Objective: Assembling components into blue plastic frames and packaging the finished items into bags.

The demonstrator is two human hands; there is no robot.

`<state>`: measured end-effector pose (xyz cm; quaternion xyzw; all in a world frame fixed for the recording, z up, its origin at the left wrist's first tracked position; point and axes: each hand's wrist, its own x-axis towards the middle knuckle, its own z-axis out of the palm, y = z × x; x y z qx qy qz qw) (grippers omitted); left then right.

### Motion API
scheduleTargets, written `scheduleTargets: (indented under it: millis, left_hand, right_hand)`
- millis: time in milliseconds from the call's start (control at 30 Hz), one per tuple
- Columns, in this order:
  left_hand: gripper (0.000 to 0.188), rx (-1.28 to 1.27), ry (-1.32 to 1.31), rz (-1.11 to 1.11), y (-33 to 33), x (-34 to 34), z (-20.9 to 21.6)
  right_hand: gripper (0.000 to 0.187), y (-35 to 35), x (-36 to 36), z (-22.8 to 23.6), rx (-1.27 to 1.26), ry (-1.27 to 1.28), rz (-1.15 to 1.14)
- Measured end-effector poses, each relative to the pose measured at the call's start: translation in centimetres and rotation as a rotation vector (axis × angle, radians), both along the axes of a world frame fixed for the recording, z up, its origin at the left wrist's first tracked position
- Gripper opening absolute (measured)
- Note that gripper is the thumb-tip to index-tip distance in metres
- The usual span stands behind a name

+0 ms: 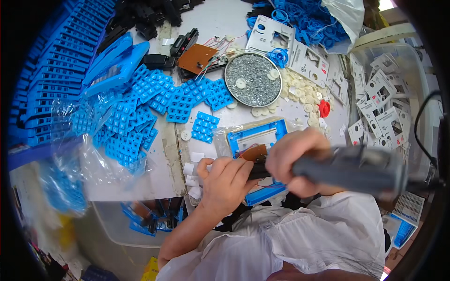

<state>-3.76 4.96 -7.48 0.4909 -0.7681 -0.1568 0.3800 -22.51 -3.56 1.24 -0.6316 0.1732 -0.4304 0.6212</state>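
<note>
In front of me lies a blue rectangular plastic housing (258, 129) on a clear plastic bag. My left hand (227, 182) rests at its left side, fingers curled over a black part (258, 171) inside it. A brown circuit board (254, 153) shows beside that part, with thin red wires near it. My right hand (300, 159) is wrapped round a dark grey electric screwdriver (349, 171), blurred by motion and lying sideways above the housing. Its tip is hidden behind my fingers. White cylindrical pieces (193, 181) lie by my left hand.
Blue keypads (131, 119) are heaped at left, near stacked blue housings (61, 61). A round tin of small screws (253, 79) stands beyond the work, beside cream-coloured discs (304, 93). White printed panels (382, 103) fill a clear bin at right. A black cable (417, 126) hangs there.
</note>
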Motion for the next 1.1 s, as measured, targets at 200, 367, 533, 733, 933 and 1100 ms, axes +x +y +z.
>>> scheduleTargets:
  millis: [200,367,533,733,933,1100]
  left_hand:
    - [0.049,-0.031,-0.044,0.007,-0.5,0.1,0.1]
    - [0.048,-0.043,-0.035,-0.034,-1.2,0.2,0.0]
    - [0.043,0.126,0.108,-0.044,-2.4,0.1,1.2]
    - [0.044,0.492,0.55,0.101,-2.4,-0.5,0.6]
    - [0.046,0.373,0.559,0.124,-0.4,-1.2,0.1]
    - [0.055,0.128,0.061,0.042,-0.7,-1.2,0.7]
  right_hand:
    - [0.1,-1.1,-5.3,2.1,-0.192,0.037,-0.381]
    - [0.091,4.7,-7.8,-0.4,-0.139,0.344,-0.881]
    - [0.068,5.3,-8.4,-2.8,-0.606,0.789,-0.451]
    - [0.045,-1.3,-5.6,-5.7,-0.832,0.621,-0.147]
    - [0.035,-3.9,-6.4,-3.3,-0.462,0.666,-0.018]
    - [0.031,-5.5,-5.5,-2.7,-0.231,0.748,0.102]
